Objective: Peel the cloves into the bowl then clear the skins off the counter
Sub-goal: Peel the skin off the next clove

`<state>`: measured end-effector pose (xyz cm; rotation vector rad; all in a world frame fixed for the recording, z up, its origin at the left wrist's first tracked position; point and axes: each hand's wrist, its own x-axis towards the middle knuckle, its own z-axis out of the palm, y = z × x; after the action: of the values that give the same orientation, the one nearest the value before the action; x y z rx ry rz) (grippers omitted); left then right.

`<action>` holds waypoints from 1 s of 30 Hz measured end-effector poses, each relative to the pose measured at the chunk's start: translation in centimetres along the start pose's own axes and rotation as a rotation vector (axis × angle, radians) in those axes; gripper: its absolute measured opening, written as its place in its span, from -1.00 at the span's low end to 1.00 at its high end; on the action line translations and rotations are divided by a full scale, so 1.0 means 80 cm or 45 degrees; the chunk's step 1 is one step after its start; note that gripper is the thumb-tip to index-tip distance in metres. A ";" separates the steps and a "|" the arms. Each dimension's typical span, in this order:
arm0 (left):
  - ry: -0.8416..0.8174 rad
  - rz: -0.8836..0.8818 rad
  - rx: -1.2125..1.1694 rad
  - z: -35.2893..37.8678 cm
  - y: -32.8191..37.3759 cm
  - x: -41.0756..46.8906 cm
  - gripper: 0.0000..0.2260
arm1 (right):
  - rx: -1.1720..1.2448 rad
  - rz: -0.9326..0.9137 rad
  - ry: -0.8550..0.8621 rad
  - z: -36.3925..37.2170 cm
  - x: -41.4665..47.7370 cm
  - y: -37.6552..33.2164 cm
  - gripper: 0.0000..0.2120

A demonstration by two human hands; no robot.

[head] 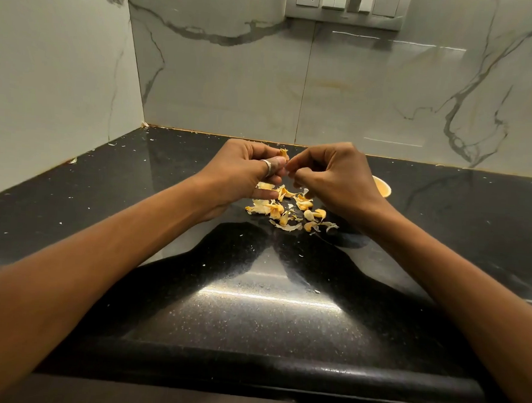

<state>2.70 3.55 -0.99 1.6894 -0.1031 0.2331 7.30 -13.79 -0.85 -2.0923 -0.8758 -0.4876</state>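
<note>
Fingers (274, 166) of the left hand (244, 172) are curling round a clove (283, 153), held up above the tabletop (252, 309). Only its yellowish tip is showing over the thumb. Its long axis seems to be standing roughly upright in the pinch, though most of it is hidden.

Right hand (331, 177) is meeting it from the other side, its curled fingers pinching at the same clove, probably on a pale strip of its skin, which is too small to be sure of. Both hands are equally near the clove.

Beneath the hands, a pile of skins (289, 209) is lying loose on the dark stone, with what may be whole cloves mixed in — hard to separate.

Bowl (382, 186) is sitting further right, behind the right hand, which is covering most of it. Only a slice of rim is showing, and the contents are unseen. By my reading, a peeled clove will be travelling rightward, past the right hand — the nearer hand for the drop.

White flecks are lying scattered across the tabletop on both sides.
</note>
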 end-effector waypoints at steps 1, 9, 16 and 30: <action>0.000 0.005 0.008 0.000 0.000 0.000 -0.84 | -0.024 -0.029 0.023 0.000 0.000 0.000 -0.89; 0.006 0.045 0.093 0.001 -0.002 0.000 -0.85 | -0.040 -0.050 0.181 -0.004 0.003 -0.001 -0.89; 0.002 0.066 0.125 0.001 -0.005 0.002 -0.87 | -0.026 -0.003 0.097 -0.001 0.003 -0.001 -0.93; 0.013 0.124 0.213 -0.002 -0.006 0.002 -0.87 | 0.110 0.045 0.013 0.000 0.001 -0.004 -0.90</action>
<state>2.93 3.78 -1.39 1.8516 -0.1622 0.3306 7.09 -13.63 -0.62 -2.0218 -0.8381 -0.4342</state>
